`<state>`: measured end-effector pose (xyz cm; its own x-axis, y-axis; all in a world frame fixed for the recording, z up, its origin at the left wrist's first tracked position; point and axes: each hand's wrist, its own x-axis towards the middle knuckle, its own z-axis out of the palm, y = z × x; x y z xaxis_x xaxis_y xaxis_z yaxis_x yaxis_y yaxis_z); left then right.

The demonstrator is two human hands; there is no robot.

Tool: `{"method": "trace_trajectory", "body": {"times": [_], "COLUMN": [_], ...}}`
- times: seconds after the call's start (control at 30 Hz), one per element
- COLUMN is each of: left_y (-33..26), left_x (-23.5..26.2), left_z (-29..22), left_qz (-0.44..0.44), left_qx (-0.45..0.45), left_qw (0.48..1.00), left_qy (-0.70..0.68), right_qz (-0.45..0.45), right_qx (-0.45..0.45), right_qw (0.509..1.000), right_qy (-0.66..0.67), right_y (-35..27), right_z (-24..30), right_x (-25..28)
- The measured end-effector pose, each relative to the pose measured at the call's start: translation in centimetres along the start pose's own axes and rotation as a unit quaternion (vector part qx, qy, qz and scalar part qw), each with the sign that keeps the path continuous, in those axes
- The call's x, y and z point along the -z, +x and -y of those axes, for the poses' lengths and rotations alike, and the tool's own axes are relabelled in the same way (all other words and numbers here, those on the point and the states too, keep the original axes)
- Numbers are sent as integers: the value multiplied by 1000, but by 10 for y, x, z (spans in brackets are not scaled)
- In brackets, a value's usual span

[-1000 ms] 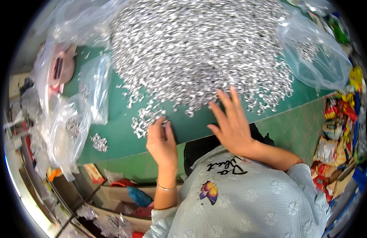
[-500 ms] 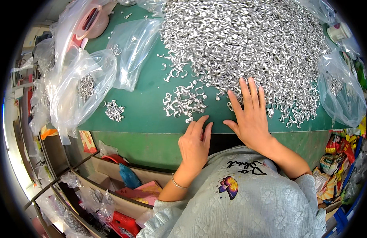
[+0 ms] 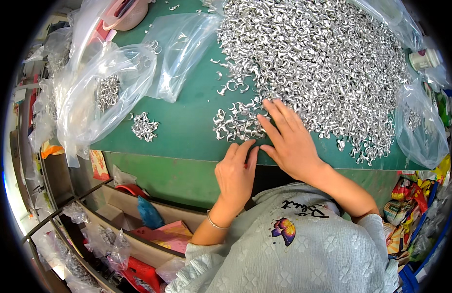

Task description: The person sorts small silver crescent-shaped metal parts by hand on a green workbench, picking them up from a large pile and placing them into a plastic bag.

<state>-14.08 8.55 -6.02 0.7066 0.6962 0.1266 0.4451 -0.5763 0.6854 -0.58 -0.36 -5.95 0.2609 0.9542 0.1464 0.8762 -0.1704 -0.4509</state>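
A large heap of small curved silver metal pieces [image 3: 323, 63] covers the green table [image 3: 187, 132]. Left of its lower edge lies a small loose group of the same pieces [image 3: 236, 122]. My right hand [image 3: 294, 149] lies palm down with fingers stretched, its fingertips between the heap and the small group. At the table's front edge, my left hand [image 3: 235, 171] has curled fingers, with thumb and forefinger close together; whatever they may pinch is hidden. Farther left sits a separate little pile of pieces [image 3: 145, 127].
Clear plastic bags [image 3: 179, 58] lie at the left, one bag [image 3: 72, 112] with metal rings inside. A pink basket [image 3: 130, 17] stands at the far left. Another clear bag [image 3: 421, 127] and a white bottle [image 3: 424, 59] are at the right. An open drawer [image 3: 157, 227] sits below the table edge.
My right hand has moved left from the heap's lower edge to beside the small group. My left hand stays near the table edge. The view has shifted slightly.
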Motion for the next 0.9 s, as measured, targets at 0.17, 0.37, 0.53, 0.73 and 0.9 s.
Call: {"method": "trace_trajectory", "body": {"times": [0.17,0.37,0.53,0.73,0.9], "left_y": [6,7,11,23,32], "left_x": [3,4,3,5,5], "left_z": [13,14,7,14,23], "left_qz": [-29,-20,-20,-21,-58], "left_qx": [-3,-3,1,-22,-11], "left_qw": [1000,1000,1000,1000,998], "left_qy": [-4,-4,-11,6,-22], "right_qz": [-78,-32,12,2,-37], "right_qx": [-21,-112,-88,-81,-21], "right_qw": [996,989,988,990,998], "right_qy": [20,-96,-126,-113,-51], "right_y": [-13,-29,-20,-9,9], "right_z": [-7,-11,3,18,23], "right_x": [9,13,3,-11,-27]}}
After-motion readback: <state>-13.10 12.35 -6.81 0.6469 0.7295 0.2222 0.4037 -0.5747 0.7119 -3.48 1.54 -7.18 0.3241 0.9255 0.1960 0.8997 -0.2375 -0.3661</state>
